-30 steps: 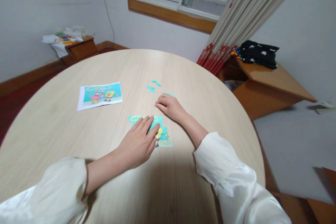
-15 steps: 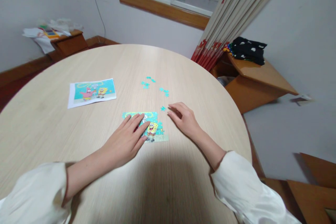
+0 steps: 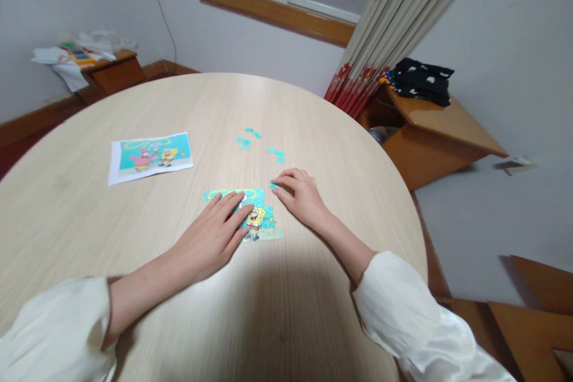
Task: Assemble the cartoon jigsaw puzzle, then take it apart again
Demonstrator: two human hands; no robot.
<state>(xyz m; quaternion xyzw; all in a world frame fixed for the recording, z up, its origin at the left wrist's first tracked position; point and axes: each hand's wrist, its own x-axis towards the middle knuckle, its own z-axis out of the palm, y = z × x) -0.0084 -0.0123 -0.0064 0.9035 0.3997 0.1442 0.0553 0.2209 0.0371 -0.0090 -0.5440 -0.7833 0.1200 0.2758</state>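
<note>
A partly assembled jigsaw puzzle (image 3: pixel 266 233) with cartoon figures lies on the table, its right edge uneven. My left hand (image 3: pixel 215 233) rests flat across its left part, fingers stretched, hiding much of the picture. Just beyond the puzzle's upper right corner, my right hand (image 3: pixel 301 194) has thumb and forefinger closed at the sides of a turquoise puzzle piece (image 3: pixel 273 185). The fingertips partly cover that piece, which seems to be at table level. Farther back lie several loose turquoise pieces (image 3: pixel 280 159) in small groups.
A printed reference picture (image 3: pixel 154 155) lies to the left on the round wooden table (image 3: pixel 134 221). Behind the table are a curtain (image 3: pixel 358 54), a wooden stand with black cloth (image 3: pixel 423 80) on top, and a small cabinet (image 3: pixel 116 68) bearing papers.
My right hand has moved slightly left, and its thumb and forefinger have closed on the turquoise piece. My left hand stays on the puzzle. The view has shifted a little.
</note>
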